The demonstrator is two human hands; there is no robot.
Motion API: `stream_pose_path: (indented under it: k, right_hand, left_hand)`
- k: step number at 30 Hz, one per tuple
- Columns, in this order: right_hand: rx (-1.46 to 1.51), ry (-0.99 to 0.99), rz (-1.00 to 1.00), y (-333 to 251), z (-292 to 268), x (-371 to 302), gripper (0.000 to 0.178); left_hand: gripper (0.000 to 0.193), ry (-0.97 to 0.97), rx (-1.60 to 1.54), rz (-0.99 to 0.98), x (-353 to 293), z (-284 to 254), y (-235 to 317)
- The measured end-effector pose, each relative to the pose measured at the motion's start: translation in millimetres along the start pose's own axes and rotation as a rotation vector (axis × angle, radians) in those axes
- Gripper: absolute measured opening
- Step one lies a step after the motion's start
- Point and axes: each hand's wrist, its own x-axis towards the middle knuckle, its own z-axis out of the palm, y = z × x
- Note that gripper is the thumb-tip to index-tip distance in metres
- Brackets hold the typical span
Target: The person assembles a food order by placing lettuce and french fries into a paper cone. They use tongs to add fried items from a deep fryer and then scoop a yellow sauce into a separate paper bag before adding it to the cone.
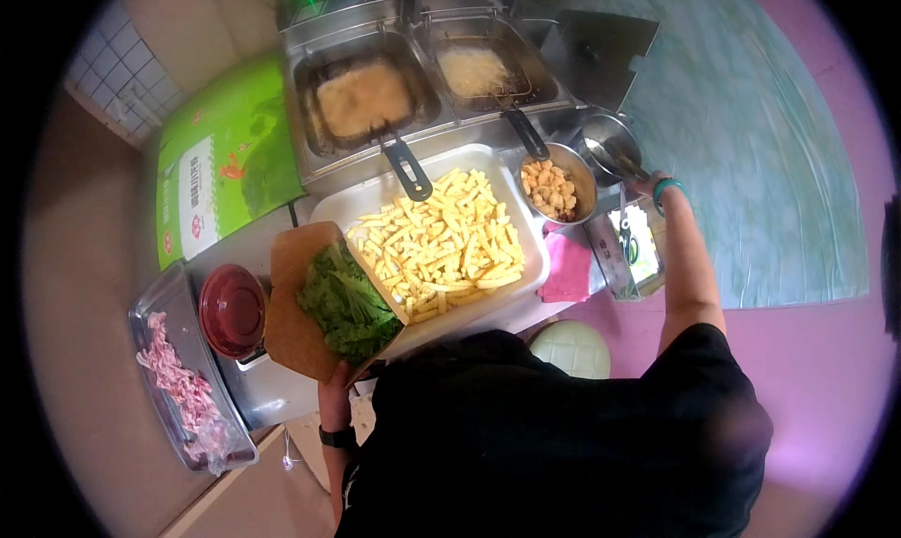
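Note:
My left hand [336, 380] grips the near lower edge of an open brown cardboard takeaway box [298, 336]. Leafy green lettuce [340, 294] lies inside, and the box tilts over the left rim of a white tray [537, 256] full of pale cut fries [450, 242]. To the far right, my right hand [649, 185] is closed around the handle of a metal utensil [627, 165] reaching into a steel pot [601, 134]; its exact kind is unclear. Beside that pot stands a steel bowl [589, 176] of golden fried pieces [549, 191].
Behind the tray are two fryer wells [310, 130] with foaming oil and black-handled baskets [408, 170]. Leftward sit dark red lidded bowls [232, 310] and a metal tray [239, 439] of raw pink meat strips [178, 378]. A pink cloth [567, 268] and a pale green stool [572, 348] are right of centre.

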Motion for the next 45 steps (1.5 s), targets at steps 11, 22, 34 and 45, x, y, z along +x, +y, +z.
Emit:
stream_pose_path:
  k: [11, 22, 34, 45]
  right_hand:
    - [0.277, 0.406, 0.051, 102, 18, -82, 0.044]
    - [0.865, 0.783, -0.625, -56, -19, -128, 0.039]
    - [-0.198, 0.298, -0.803, -354, -132, -86, 0.046]
    - [-0.249, 0.237, -0.907, -414, -80, -40, 0.036]
  left_hand:
    - [0.019, 0.019, 0.216, 0.027, 11, -29, -31]
    - [0.029, -0.043, 0.178, 0.120, 17, -24, -32]
    - [0.033, -0.018, 0.220, 0.162, 3, -4, -8]
    - [0.034, 0.028, 0.213, 0.069, -1, 2, -10]
